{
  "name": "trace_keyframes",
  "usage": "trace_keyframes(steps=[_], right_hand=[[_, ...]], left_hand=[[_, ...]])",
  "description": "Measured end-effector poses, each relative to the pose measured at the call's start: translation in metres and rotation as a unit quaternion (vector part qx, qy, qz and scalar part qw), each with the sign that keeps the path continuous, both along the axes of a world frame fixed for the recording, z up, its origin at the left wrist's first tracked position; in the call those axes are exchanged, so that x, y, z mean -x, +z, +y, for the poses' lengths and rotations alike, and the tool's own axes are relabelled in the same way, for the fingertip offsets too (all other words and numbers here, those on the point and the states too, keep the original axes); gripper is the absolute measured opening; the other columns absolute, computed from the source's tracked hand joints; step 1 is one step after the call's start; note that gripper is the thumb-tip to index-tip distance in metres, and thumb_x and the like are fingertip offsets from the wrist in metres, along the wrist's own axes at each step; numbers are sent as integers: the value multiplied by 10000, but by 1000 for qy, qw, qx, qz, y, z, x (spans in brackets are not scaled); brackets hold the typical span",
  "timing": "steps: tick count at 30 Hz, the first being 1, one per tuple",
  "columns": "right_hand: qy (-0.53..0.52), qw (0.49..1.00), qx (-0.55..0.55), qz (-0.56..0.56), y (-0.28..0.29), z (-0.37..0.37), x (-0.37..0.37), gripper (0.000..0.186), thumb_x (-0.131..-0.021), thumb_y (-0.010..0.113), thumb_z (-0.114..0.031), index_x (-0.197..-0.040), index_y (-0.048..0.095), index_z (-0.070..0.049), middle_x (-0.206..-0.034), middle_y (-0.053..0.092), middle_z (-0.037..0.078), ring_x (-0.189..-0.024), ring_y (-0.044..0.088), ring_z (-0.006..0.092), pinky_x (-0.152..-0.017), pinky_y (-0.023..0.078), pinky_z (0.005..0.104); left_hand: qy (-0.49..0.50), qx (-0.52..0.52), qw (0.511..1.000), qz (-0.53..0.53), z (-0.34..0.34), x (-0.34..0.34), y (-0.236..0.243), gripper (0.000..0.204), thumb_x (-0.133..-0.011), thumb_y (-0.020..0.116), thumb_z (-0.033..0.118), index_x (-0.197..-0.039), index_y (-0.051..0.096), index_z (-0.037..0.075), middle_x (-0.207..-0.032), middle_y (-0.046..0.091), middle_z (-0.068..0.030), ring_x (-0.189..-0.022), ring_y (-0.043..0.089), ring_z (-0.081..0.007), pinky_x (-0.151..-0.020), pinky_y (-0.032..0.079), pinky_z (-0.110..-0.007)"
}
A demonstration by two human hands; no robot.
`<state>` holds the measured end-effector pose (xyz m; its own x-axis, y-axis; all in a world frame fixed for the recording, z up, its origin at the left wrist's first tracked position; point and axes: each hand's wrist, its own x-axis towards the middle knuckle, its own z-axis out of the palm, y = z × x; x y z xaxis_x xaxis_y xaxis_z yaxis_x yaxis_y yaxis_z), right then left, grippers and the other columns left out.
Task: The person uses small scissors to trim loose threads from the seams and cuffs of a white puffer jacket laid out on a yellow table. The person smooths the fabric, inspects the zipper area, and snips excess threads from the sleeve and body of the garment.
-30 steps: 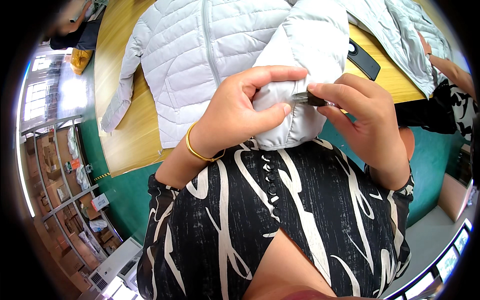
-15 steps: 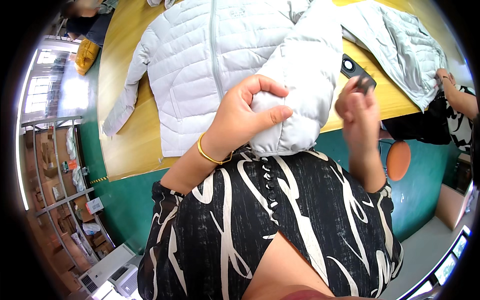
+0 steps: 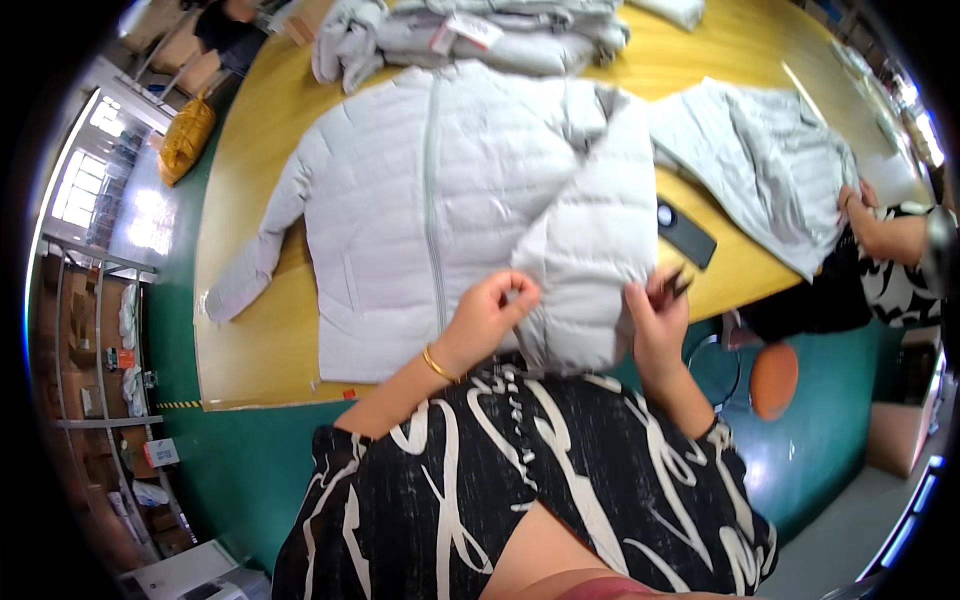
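Note:
A light grey quilted jacket lies front up with its zip closed, one sleeve folded down over its front toward me. At the left edge of that sleeve, near its cuff end, my left hand is closed in a pinch on the fabric. My right hand is at the sleeve's right edge, thumb against or very near the cloth. Small dark thread snips stick up from its curled fingers, their two tips apart. Most of their handle is hidden in the hand.
A black phone lies on the yellow table right of the sleeve. Folded grey jackets are piled at the far side. At right, a co-worker's hands touch another grey jacket. An orange stool stands below.
My view has tilted up, bringing the folded pile into sight. My right hand, with the snips, has come in from beside the jacket to the sleeve's edge. My left hand still pinches the sleeve.

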<state>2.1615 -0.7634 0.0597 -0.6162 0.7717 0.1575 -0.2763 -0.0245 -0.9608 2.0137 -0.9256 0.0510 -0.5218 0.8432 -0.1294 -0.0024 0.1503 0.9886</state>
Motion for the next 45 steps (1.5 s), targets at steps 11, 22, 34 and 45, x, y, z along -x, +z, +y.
trace_keyframes(steps=[11, 22, 34, 45], right_hand=[[35, 999, -9, 28, 23, 30, -27, 215, -803, 565, 36, -870, 416, -104, -724, 399, -63, -610, 370, 10, -544, 295, 147], [75, 993, 21, 85, 23, 10, 16, 218, -799, 586, 43, -846, 428, -100, -694, 399, -51, -603, 382, 23, -529, 315, 175], [90, 987, 65, 118, 36, 7, -2, 202, -820, 548, 58, -836, 417, -95, -699, 397, -62, -582, 364, 19, -524, 291, 158], [84, 987, 49, 125, 34, 16, -5, 213, -823, 525, 82, -854, 408, -93, -709, 395, -51, -558, 366, 13, -495, 291, 155]], left_hand=[[-56, -88, 980, -167, -5, 19, -29, 293, -926, 462, 305, -981, 523, 24, -860, 587, -50, -872, 565, -154, -885, 414, -307], [53, -195, 940, -273, 19, 6, 42, 418, -844, 596, 94, -1211, 399, 65, -1088, 543, -94, -962, 542, -156, -827, 481, -306], [26, -273, 954, -121, -1, -10, 76, 232, -946, 365, 87, -1112, 516, 28, -1034, 556, 11, -855, 471, -7, -757, 387, -149], [50, -214, 971, -94, 6, -6, 76, 247, -932, 398, 129, -1131, 500, 24, -1013, 552, 16, -765, 442, 7, -675, 375, -148]])
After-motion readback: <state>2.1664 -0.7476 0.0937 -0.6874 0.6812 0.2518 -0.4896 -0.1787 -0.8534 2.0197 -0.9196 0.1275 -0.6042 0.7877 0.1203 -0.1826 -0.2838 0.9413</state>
